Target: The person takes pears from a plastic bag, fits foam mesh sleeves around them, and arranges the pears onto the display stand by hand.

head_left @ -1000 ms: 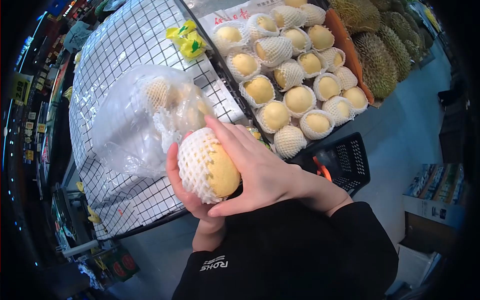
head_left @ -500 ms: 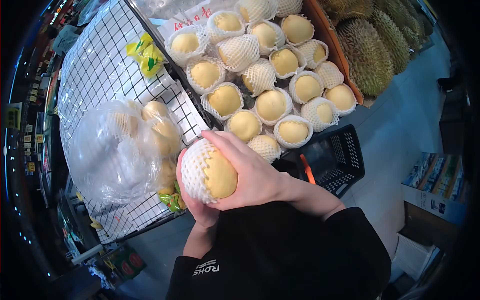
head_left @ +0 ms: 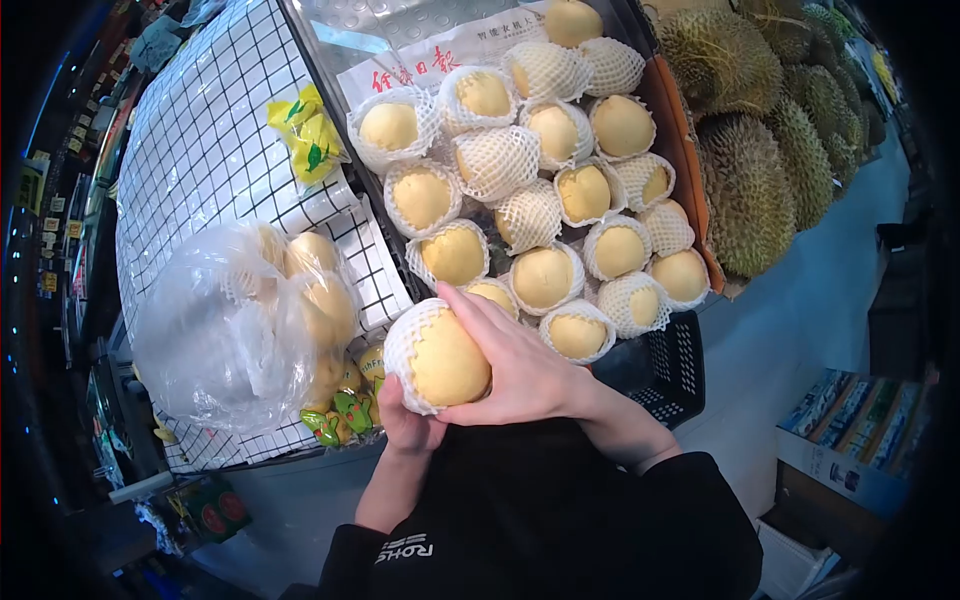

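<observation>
A round yellow fruit (head_left: 447, 362) in a white foam net is held between both hands, in front of the black top. My right hand (head_left: 515, 365) wraps its right side, fingers over the top and thumb below. My left hand (head_left: 408, 420) supports it at the lower left. Just beyond, several similar netted fruits (head_left: 541, 277) sit in a box (head_left: 690, 150) lined with a printed newspaper (head_left: 430, 65). Left of the hands, a clear plastic bag (head_left: 215, 330) with yellow fruits in it rests on a black wire grid (head_left: 200, 130).
Yellow-green packaging (head_left: 306, 135) lies on the grid, with green-and-yellow packets (head_left: 345, 415) at its near edge. A black perforated basket (head_left: 672, 370) stands below the fruit box. Spiky durians (head_left: 745, 190) are piled at the right. A carton with blue packs (head_left: 850, 430) stands at the lower right.
The view has shifted, with more of the fruit box in sight. The held fruit has turned, its bare yellow side facing up more. My left hand has slid lower on it.
</observation>
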Demonstrator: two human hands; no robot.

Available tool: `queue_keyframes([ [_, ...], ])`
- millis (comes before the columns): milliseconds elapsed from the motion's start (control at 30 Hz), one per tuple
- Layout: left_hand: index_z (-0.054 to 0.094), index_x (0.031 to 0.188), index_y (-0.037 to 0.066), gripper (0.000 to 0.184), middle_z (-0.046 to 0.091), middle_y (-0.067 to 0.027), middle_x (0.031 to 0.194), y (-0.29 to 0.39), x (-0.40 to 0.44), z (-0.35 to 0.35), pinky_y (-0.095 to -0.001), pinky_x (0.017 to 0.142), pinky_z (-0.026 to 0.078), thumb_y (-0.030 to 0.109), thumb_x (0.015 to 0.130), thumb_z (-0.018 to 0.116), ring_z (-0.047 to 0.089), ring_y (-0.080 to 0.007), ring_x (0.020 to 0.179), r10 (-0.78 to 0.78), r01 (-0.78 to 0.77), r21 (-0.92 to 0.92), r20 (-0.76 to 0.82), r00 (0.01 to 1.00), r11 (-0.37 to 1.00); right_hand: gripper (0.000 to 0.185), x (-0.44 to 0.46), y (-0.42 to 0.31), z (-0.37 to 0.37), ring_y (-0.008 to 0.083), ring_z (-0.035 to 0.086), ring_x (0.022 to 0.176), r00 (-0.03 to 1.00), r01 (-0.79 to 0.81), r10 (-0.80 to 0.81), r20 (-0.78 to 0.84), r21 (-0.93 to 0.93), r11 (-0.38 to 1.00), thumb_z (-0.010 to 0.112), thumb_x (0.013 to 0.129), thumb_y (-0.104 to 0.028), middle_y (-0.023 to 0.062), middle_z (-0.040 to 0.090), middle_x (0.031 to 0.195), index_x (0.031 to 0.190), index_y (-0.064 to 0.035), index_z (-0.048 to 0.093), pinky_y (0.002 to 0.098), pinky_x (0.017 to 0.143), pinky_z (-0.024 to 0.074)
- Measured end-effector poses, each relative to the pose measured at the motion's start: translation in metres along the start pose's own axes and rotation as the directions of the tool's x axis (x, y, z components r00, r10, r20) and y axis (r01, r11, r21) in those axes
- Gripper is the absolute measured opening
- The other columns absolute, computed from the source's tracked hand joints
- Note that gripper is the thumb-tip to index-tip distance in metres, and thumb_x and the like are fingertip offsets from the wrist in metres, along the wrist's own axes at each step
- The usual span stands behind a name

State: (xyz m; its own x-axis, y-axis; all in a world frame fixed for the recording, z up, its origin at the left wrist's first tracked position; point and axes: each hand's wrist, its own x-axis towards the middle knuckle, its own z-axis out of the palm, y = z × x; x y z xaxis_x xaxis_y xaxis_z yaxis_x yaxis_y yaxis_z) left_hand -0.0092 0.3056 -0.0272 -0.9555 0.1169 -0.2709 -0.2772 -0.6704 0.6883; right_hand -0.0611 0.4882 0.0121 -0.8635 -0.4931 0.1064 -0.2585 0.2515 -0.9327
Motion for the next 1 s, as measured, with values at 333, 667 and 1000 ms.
queue_keyframes([
  [333,0.026,0.147,-0.003,0.092,0.041,-0.0190,0.145,-0.010,0.033,0.003,-0.0411,0.111,0.037,0.049,0.082,0.065,0.046,-0.0282,0.132,0.037,-0.037,0.018,0.019,0.999,0.999,0.110,0.030,0.009,-0.033,0.0402,0.039,0.135,0.989,0.033,-0.026,0.148,-0.051,0.998,0.084,0.066,-0.032,0.0269,0.037,0.144,0.150,0.0018,0.022,0.0428,0.111,0.0328],
  [667,0.023,0.148,-0.004,0.083,0.039,-0.0188,0.147,0.019,0.095,0.029,-0.0404,0.114,0.032,0.047,0.091,0.053,0.041,-0.0277,0.137,0.070,-0.072,0.102,0.022,0.997,0.992,0.095,0.095,0.017,-0.068,0.0327,0.050,0.127,0.993,0.065,-0.063,0.100,-0.026,0.998,0.086,0.059,-0.021,0.0208,0.049,0.136,0.141,0.0009,0.041,0.0390,0.106,0.0394],
  [1000,0.034,0.148,0.003,0.063,0.028,-0.0154,0.157,0.040,0.141,0.060,-0.0448,0.111,0.036,0.011,0.093,0.063,0.035,-0.0288,0.141,0.319,-0.332,0.647,0.142,0.937,0.687,0.089,0.204,0.044,-0.195,0.0312,0.051,0.127,0.935,0.227,-0.321,-0.147,-0.447,0.865,0.082,0.063,-0.015,0.0197,0.050,0.135,0.141,-0.0008,0.041,0.0367,0.107,0.0412],
])
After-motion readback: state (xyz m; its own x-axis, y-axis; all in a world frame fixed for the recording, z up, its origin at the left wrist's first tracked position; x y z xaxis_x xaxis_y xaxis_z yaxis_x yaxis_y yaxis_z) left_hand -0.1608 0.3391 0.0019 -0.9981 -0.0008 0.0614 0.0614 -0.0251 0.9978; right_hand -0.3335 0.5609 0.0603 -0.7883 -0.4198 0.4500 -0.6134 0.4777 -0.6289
